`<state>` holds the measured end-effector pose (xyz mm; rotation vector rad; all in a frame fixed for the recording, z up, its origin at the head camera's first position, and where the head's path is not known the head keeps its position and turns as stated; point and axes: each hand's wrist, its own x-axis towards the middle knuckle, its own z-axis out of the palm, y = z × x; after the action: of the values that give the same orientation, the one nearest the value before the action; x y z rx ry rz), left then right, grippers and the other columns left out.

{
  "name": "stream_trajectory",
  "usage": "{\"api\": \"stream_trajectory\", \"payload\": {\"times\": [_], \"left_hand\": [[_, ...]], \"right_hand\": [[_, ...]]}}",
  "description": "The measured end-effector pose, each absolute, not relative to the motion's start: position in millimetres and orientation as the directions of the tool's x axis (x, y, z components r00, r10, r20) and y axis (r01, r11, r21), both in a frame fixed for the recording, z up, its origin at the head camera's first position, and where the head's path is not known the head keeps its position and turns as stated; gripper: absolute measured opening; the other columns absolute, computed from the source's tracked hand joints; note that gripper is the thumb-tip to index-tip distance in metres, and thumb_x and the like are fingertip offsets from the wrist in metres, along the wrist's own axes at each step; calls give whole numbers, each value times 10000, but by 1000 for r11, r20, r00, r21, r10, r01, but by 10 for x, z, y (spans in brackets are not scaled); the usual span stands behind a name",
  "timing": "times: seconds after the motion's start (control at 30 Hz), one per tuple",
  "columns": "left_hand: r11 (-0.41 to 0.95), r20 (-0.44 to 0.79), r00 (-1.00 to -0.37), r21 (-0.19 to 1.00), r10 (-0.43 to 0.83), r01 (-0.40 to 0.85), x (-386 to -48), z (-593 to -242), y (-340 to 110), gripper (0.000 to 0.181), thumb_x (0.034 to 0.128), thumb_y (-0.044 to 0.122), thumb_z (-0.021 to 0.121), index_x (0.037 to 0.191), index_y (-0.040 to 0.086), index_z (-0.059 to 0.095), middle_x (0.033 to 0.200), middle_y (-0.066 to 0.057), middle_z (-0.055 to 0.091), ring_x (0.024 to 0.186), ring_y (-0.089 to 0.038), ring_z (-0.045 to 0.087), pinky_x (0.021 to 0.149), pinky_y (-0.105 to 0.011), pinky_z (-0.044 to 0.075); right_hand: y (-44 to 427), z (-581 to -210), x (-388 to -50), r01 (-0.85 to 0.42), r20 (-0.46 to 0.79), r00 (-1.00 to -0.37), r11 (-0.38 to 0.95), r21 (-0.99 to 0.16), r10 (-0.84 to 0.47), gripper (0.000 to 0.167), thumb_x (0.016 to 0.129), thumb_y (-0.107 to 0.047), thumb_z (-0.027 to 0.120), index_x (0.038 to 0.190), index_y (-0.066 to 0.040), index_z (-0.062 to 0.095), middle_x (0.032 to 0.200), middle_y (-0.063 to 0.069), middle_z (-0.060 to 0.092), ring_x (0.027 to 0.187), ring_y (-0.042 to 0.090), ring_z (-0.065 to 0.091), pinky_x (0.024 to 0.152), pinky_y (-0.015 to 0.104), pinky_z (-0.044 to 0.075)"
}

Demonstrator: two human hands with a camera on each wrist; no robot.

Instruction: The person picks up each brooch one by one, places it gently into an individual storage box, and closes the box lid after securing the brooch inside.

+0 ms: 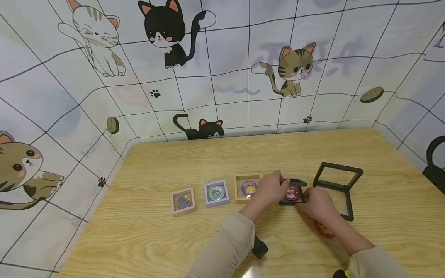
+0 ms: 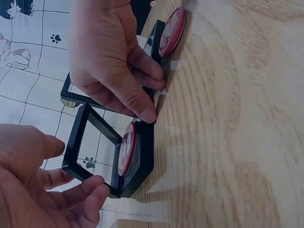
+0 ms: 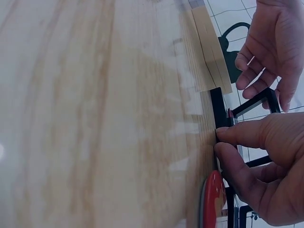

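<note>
Black square hinged display case (image 1: 291, 203) sits on the pale wood-grain counter (image 1: 215, 154), a red round badge (image 1: 292, 194) inside; its near edge runs nine to three o'clock, its lid (image 2: 76, 135) tilted up at twelve. The left hand's (image 1: 269, 188) grip holds the lid; the right hand's (image 1: 318, 204) pinches the base's edge. Around the case: at three o'clock, a larger opened black frame (image 1: 332, 185); at four, a loose red disc (image 1: 324, 230). Toward nine, a light-wood square frame (image 1: 248, 177) holds a purple badge (image 1: 249, 188); farther, a lilac one (image 1: 217, 203), a green badge (image 1: 217, 192); farthest, a pinkish one (image 1: 184, 212), a dark badge (image 1: 183, 201).
</note>
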<state>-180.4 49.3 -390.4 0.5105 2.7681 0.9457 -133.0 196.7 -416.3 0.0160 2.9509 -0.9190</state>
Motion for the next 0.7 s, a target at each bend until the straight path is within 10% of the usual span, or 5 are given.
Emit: {"api": "stream_trajectory", "payload": {"times": [0.7], "left_hand": [[815, -38, -933, 501, 357, 292, -1761, -3986, 520, 159, 811, 236, 611, 791, 85, 567, 620, 22, 529, 487, -83, 449, 412, -194, 337]], "right_hand": [[1960, -4195, -1331, 36, -52, -999, 814, -580, 7, 247, 683, -107, 715, 722, 40, 521, 546, 41, 483, 456, 138, 457, 422, 271, 367]]}}
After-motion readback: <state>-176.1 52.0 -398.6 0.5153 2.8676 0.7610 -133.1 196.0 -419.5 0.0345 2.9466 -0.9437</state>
